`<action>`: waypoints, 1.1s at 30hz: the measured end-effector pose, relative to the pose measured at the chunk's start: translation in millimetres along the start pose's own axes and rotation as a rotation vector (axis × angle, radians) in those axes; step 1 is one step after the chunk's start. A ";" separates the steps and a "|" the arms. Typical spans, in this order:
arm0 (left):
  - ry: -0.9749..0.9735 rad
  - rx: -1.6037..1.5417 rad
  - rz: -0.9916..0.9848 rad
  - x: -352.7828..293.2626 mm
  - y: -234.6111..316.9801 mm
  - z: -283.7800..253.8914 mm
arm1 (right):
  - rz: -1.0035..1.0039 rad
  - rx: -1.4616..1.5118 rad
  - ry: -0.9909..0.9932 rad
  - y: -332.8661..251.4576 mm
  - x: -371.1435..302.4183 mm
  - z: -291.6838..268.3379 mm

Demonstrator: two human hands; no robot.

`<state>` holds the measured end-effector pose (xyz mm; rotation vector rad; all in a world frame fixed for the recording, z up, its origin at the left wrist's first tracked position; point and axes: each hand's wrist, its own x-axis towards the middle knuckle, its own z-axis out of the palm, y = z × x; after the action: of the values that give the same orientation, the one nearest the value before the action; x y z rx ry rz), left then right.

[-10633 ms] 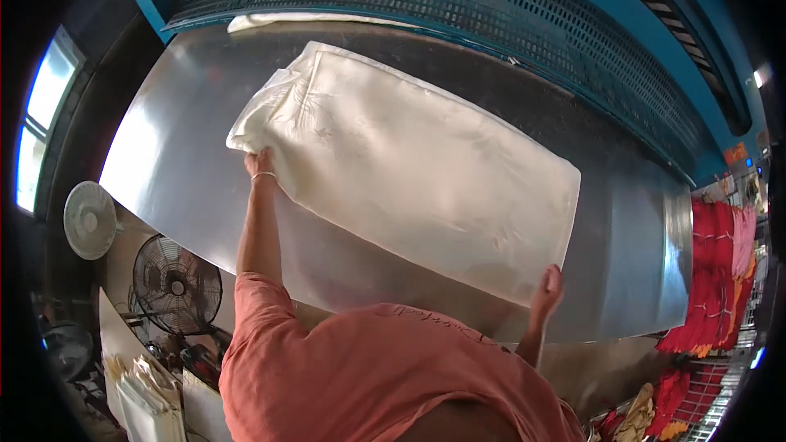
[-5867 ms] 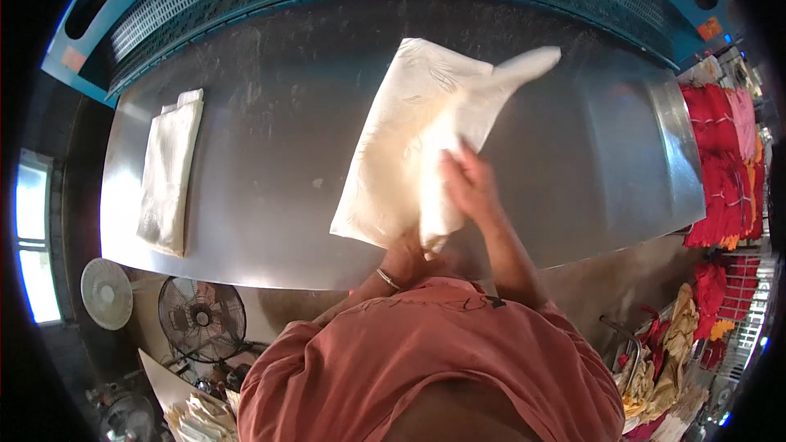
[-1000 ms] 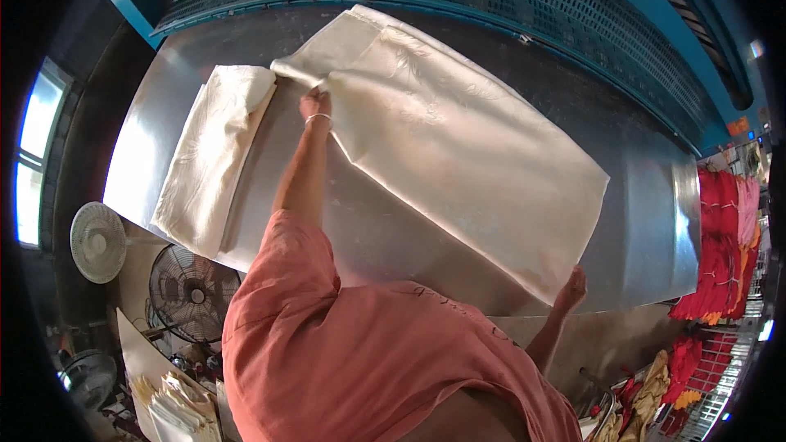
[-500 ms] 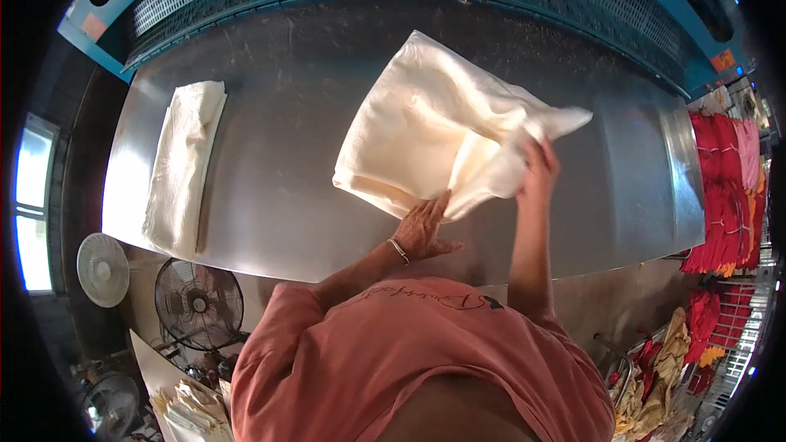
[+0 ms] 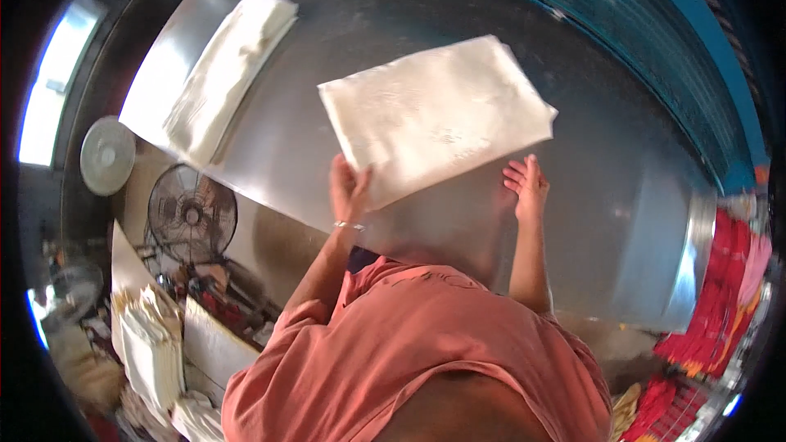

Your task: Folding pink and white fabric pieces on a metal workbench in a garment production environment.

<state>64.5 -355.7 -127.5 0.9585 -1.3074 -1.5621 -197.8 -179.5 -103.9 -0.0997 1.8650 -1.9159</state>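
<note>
A cream cloth (image 5: pixel 442 106), folded into a flat rectangle, lies tilted on the metal table in front of me. At its lower-left edge is my left hand (image 5: pixel 350 192), somewhat blurred, wearing a bracelet. The thumb meets the cloth's edge while the fingers point up just outside it, apart from the thumb. Off the cloth's lower-right side, my right hand (image 5: pixel 529 187) is raised with loosely spread fingers and holds nothing. A second cream cloth (image 5: pixel 233 74), folded into a long narrow strip, rests at the table's left end.
The metal table (image 5: pixel 610 196) ends at a blue machine frame (image 5: pixel 704 24) on the far side. To the left stand a black fan (image 5: pixel 191 214) and a pale fan (image 5: pixel 108 155). White cloths (image 5: pixel 151 352) are stacked at lower left; red textiles (image 5: pixel 712 295) hang at right.
The loose, billowing cloth has become a flat folded rectangle. My right hand has let go of it and drawn away. My left hand has shifted to its left edge; the view has turned.
</note>
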 end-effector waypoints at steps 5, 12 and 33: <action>-0.324 -0.133 -0.643 34.6 0.0 33.3 | 0.121 0.124 0.006 2.8 56.6 25.7; -0.138 -0.374 -0.380 107.3 109.6 -70.1 | -0.191 -0.069 -0.346 -108.3 32.5 223.1; 0.482 0.376 -0.121 217.7 59.2 -386.1 | 0.128 -0.275 -0.766 77.3 -72.8 572.2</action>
<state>360.0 -691.2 -135.5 1.5627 -1.2239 -1.0843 96.2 -681.6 -114.9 -0.6795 1.5245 -1.2562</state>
